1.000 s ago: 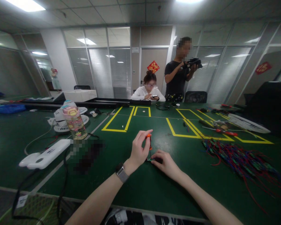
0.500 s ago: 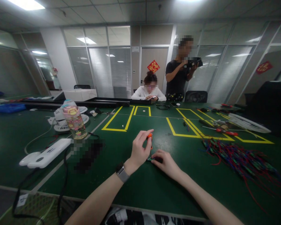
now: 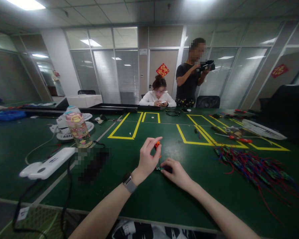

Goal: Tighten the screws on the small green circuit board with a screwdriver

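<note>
My left hand [image 3: 149, 158] is closed around the orange handle of a small screwdriver [image 3: 157, 145], which stands upright with its thin shaft pointing down. Under the tip lies a small green circuit board [image 3: 158, 168] on the green table. The fingers of my right hand [image 3: 175, 172] pinch the board's right edge and hold it against the tabletop. Part of the handle is hidden behind my left fingers, and my right fingertips cover some of the board.
A tangle of wired boards [image 3: 254, 166] lies to the right, with a red-handled screwdriver [image 3: 233, 137] behind it. Left stand a drink bottle [image 3: 78, 129] and a white device [image 3: 49, 162]. Yellow tape marks the table. Across it, one person [image 3: 158, 94] sits and another [image 3: 189, 76] stands.
My left fingers have shifted slightly around the screwdriver handle. My right hand stays on the circuit board. The whole view has moved a little.
</note>
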A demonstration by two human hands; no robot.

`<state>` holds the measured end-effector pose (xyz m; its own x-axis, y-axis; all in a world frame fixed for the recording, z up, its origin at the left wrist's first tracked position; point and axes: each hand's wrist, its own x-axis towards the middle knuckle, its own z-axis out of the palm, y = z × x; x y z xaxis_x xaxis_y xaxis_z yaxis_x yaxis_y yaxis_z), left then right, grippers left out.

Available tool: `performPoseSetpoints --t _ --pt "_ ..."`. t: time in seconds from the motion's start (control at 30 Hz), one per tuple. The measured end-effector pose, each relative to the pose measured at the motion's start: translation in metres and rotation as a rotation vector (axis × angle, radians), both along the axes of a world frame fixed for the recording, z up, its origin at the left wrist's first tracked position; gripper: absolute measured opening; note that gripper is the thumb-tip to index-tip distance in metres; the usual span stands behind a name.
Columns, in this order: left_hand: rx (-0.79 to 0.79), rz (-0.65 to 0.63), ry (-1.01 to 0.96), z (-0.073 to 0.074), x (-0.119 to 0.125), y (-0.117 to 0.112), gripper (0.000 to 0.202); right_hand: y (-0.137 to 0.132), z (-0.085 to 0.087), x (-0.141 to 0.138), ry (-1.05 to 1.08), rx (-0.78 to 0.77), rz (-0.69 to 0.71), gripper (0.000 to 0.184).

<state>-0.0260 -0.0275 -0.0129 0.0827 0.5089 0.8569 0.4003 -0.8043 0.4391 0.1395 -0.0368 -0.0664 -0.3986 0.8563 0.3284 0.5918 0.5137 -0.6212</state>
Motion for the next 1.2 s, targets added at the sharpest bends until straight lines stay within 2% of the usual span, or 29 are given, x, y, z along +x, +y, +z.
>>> performPoseSetpoints --t 0.13,0.4,0.67,0.77,0.93,1.1,1.2 --pt "-0.010 0.018 0.004 0.0005 -0.0009 0.0014 0.022 -0.0011 0.0012 -0.0002 -0.008 0.011 -0.008 0.012" --pt "-0.089 -0.082 -0.006 0.0023 -0.0021 -0.0002 0.034 -0.0024 0.0033 0.0006 -0.005 -0.002 0.010 0.011" --pt "-0.075 -0.044 0.023 0.0036 -0.0023 0.0027 0.031 -0.0017 0.0006 0.0006 -0.019 0.027 0.017 0.010" --pt "-0.081 -0.043 0.027 0.0038 -0.0025 0.0013 0.025 -0.0018 0.0003 0.0007 -0.022 0.033 0.023 0.010" --pt "-0.115 -0.078 0.024 0.0018 -0.0017 -0.0005 0.029 -0.0019 -0.0002 0.0014 -0.030 0.025 0.029 0.012" --pt "-0.092 -0.043 0.035 -0.0001 -0.0009 0.0007 0.022 -0.0014 -0.0013 0.0015 -0.032 0.035 0.026 0.011" --pt "-0.095 -0.054 0.039 0.0004 -0.0012 -0.0005 0.024 -0.0013 -0.0012 0.0011 -0.034 0.038 0.027 0.010"
